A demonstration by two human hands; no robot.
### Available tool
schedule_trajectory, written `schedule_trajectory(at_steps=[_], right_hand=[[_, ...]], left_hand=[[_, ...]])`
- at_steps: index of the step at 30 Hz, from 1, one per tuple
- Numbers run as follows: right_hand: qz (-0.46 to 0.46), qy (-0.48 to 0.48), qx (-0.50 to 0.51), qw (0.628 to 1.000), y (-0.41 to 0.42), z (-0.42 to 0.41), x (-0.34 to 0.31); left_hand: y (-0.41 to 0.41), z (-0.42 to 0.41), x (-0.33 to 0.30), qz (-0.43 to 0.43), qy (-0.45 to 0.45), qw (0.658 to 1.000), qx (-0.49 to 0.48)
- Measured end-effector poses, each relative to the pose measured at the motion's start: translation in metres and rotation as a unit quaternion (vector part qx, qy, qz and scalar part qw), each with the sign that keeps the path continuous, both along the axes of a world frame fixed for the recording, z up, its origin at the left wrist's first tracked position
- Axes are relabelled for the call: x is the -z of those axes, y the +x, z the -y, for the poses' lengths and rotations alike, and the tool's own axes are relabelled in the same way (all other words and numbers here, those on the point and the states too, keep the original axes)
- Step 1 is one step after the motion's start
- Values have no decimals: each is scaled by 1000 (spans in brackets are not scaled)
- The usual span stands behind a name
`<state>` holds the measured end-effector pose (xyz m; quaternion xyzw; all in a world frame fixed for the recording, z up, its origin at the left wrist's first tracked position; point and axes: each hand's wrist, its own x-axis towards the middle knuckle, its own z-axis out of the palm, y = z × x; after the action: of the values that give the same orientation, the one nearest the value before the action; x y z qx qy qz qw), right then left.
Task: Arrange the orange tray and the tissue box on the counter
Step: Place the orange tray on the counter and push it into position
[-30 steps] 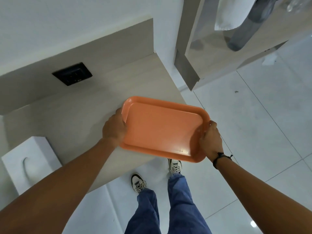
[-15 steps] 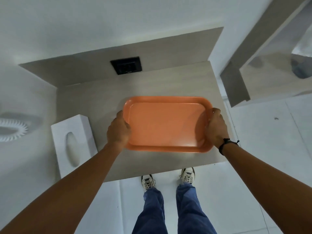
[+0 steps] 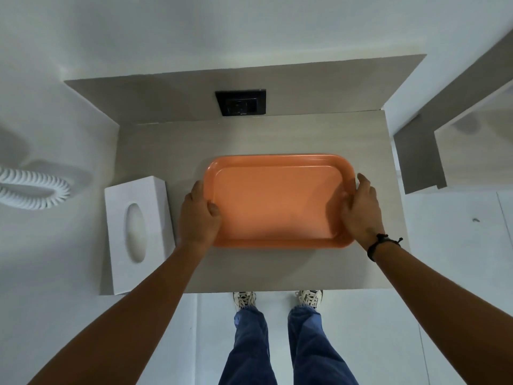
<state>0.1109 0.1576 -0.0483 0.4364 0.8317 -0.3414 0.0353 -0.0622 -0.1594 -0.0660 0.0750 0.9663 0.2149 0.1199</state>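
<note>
An empty orange tray (image 3: 277, 201) lies square over the middle of the light wooden counter (image 3: 277, 134). My left hand (image 3: 198, 215) grips its left short edge with the thumb over the rim. My right hand (image 3: 359, 209) holds the right short edge, fingers curled around the corner. A white tissue box (image 3: 138, 232) with an oval opening on top sits at the counter's left end, a short gap from my left hand. I cannot tell whether the tray rests fully on the counter.
A black socket plate (image 3: 241, 102) sits in the wooden back panel behind the tray. A white coiled cord (image 3: 33, 190) hangs on the wall to the left. A grey shelf unit (image 3: 422, 159) stands right of the counter. My feet (image 3: 277, 298) are at the counter's front edge.
The tray, held at both ends, has swung from an angle at the counter's right corner to lie square over its middle. My view has shifted left, bringing the tissue box fully in.
</note>
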Motion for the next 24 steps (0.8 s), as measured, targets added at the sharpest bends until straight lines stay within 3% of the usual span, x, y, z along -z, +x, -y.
schedule_trajectory(at_steps=[4, 7, 13, 24], right_hand=[[-1, 127, -57, 990, 53, 28, 10], [27, 181, -140, 973, 103, 59, 23], [83, 196, -241, 947, 152, 79, 44], [90, 217, -252, 939, 107, 62, 43]], left_hand=[[52, 13, 1, -104, -39, 991, 80], [102, 33, 10, -101, -57, 984, 138], [148, 58, 24, -85, -109, 970, 199], [113, 46, 29, -79, -147, 966, 195]])
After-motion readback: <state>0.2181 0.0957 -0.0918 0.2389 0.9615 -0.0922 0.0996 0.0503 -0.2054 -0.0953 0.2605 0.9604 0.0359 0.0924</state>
